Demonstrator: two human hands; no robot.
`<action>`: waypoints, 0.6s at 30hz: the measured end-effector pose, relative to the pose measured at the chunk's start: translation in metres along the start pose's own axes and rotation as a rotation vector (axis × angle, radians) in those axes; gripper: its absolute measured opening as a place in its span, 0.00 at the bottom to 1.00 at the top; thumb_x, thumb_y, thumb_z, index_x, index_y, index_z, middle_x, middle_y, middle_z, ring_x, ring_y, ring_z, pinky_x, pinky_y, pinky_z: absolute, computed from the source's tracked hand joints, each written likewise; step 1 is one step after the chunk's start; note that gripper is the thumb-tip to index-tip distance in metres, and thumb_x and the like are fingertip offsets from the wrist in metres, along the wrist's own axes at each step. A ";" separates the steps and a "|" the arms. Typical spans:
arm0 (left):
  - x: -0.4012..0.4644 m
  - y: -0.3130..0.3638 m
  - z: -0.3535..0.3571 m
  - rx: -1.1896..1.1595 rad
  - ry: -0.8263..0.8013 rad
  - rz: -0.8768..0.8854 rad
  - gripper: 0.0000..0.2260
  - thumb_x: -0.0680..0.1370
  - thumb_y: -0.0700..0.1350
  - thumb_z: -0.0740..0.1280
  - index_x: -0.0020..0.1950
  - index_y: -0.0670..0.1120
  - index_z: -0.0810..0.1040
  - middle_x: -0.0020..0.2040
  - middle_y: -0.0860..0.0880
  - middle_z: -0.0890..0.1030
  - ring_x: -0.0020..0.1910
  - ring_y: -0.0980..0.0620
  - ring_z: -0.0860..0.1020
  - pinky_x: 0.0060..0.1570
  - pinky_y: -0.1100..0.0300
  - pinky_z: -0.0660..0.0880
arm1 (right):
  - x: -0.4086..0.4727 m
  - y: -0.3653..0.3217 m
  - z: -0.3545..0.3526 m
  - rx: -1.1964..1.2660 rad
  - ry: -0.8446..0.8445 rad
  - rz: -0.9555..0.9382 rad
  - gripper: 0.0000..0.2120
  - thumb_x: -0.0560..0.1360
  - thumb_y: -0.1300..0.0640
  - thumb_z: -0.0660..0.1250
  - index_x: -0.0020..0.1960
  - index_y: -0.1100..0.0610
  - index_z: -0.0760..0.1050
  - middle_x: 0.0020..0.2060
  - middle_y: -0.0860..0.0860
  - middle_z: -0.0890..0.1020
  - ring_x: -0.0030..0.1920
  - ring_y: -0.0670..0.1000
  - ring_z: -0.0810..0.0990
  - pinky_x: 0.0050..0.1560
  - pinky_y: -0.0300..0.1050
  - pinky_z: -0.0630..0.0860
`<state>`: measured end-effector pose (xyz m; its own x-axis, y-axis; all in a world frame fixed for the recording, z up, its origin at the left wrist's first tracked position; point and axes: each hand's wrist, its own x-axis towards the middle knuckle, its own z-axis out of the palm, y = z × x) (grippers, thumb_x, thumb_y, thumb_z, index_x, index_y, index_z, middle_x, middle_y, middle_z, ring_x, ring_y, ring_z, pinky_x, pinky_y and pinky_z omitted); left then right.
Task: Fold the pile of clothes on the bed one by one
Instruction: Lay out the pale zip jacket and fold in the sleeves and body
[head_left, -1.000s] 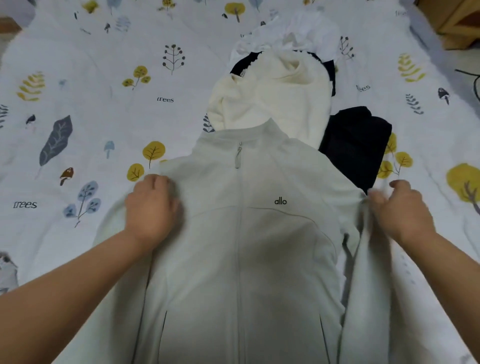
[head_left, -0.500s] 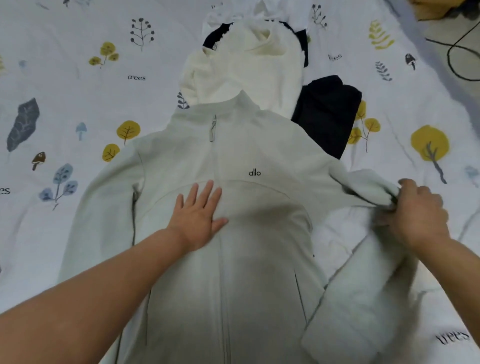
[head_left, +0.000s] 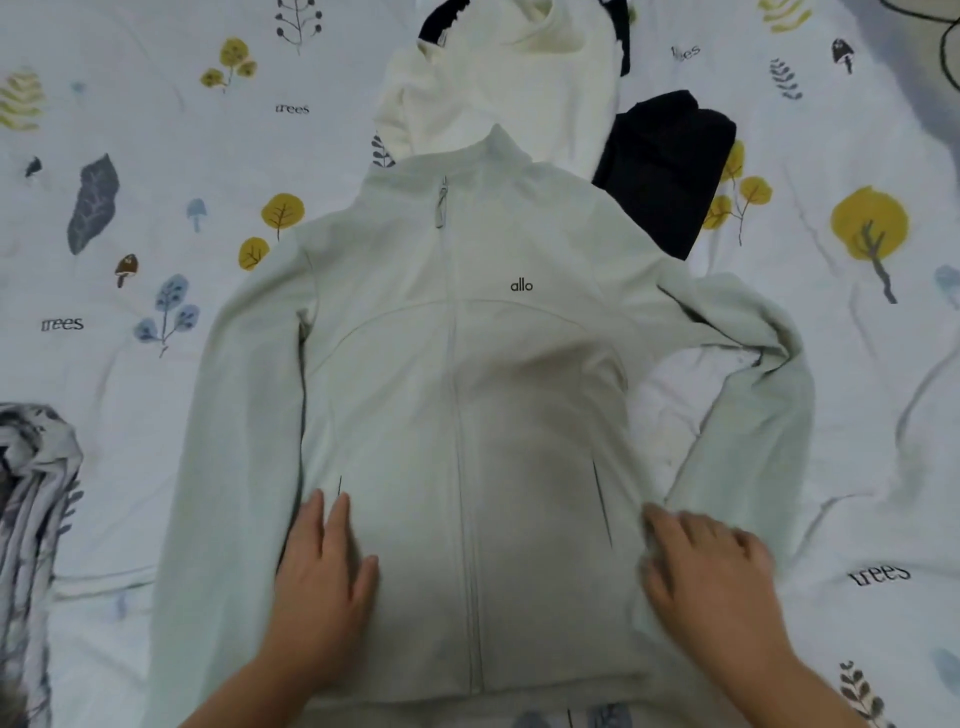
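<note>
A pale green zip jacket lies face up and spread flat on the bed, collar away from me, zipped, both sleeves out to the sides. My left hand lies flat with straight fingers on the jacket's lower left front. My right hand rests flat on its lower right edge, slightly blurred. Beyond the collar sits the pile: a cream garment over a black one, with another black garment to its right.
The bedsheet is white with printed trees, leaves and mushrooms. A grey patterned cloth bunches at the left edge. A dark cable shows at the top right corner.
My right hand let go of the right sleeve, which now lies out to the side. Both hands moved down to the jacket's lower front and lie flat. The view shifted closer.
</note>
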<state>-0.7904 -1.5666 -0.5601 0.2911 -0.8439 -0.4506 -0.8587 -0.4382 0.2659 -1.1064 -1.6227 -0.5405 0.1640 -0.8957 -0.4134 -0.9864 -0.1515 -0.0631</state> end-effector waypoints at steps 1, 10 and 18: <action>-0.004 -0.004 0.002 -0.016 0.018 -0.034 0.34 0.70 0.54 0.56 0.73 0.39 0.61 0.75 0.39 0.58 0.74 0.41 0.57 0.72 0.50 0.54 | 0.000 0.011 -0.003 -0.119 -0.091 0.033 0.17 0.72 0.49 0.61 0.59 0.49 0.77 0.44 0.49 0.82 0.48 0.53 0.81 0.54 0.52 0.71; -0.025 -0.019 0.003 -0.066 0.111 -0.366 0.27 0.74 0.46 0.68 0.68 0.35 0.66 0.64 0.31 0.69 0.62 0.31 0.68 0.62 0.38 0.65 | -0.010 0.032 0.001 0.145 -0.013 0.327 0.13 0.76 0.49 0.64 0.54 0.56 0.77 0.53 0.58 0.79 0.54 0.60 0.76 0.52 0.52 0.73; -0.041 -0.045 -0.001 -0.289 -0.009 -0.479 0.15 0.74 0.45 0.70 0.35 0.38 0.70 0.31 0.42 0.73 0.39 0.40 0.75 0.37 0.52 0.63 | -0.028 0.021 0.029 0.583 -0.149 0.471 0.17 0.76 0.57 0.65 0.64 0.58 0.73 0.73 0.52 0.64 0.63 0.58 0.74 0.57 0.47 0.67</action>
<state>-0.7630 -1.5124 -0.5523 0.6155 -0.5278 -0.5854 -0.4808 -0.8399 0.2518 -1.1323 -1.5884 -0.5563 -0.2371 -0.7386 -0.6310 -0.8024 0.5151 -0.3015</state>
